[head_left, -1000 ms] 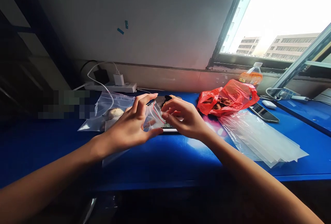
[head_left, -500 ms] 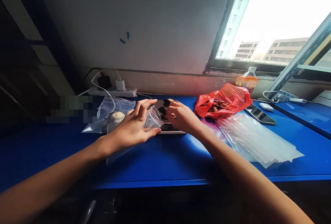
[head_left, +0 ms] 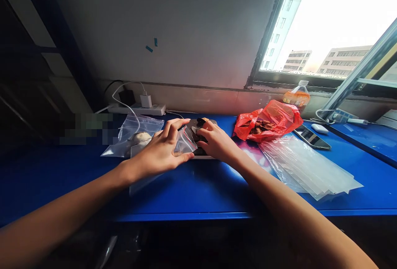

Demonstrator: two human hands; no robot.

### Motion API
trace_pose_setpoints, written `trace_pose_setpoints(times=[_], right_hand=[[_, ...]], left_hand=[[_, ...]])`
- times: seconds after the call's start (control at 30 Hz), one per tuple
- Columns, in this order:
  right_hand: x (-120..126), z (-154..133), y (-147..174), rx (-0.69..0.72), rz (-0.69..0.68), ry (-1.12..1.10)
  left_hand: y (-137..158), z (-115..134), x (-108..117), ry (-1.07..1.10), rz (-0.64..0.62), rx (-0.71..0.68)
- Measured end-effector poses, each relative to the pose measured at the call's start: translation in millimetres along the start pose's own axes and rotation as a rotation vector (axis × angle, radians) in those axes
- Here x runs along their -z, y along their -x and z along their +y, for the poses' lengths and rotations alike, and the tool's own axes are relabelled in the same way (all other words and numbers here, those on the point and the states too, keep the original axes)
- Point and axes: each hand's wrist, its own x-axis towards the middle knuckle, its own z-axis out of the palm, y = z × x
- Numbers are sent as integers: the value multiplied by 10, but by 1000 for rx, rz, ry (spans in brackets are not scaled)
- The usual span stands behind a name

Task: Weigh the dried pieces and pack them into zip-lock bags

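Sitting within left grip (head_left: 159, 150): bag (head_left: 184, 141)

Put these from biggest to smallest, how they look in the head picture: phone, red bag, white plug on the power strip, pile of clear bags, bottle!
1. Pile of clear bags
2. Red bag
3. Phone and bottle: too alike to rank, both partly hidden
4. White plug

An indoor room, dormitory or workroom, I cannot tell which: a blue worktop (head_left: 198, 196) against a grey wall (head_left: 198, 29), a power strip (head_left: 159, 110) with a plugged-in charger (head_left: 146, 101) near its back edge, and a window (head_left: 335, 12) above its back right corner overlooking multi-storey buildings (head_left: 345, 60).
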Motion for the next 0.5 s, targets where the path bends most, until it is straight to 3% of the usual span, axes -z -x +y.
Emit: trace_pose_setpoints(times=[0.13,0.3,0.4,0.5], right_hand=[[-41,-5,-19,33,68,-40],[-21,7,-52,-57,243,-188],[104,-36,-40,-124,335,-456],[239,-144,-5,-93,242,-828]], left_hand=[[-25,-11,33,-2,18,13],[-32,-10,49,9,30,20],[-25,0,48,11,21,34],[-16,22,52,16,26,38]])
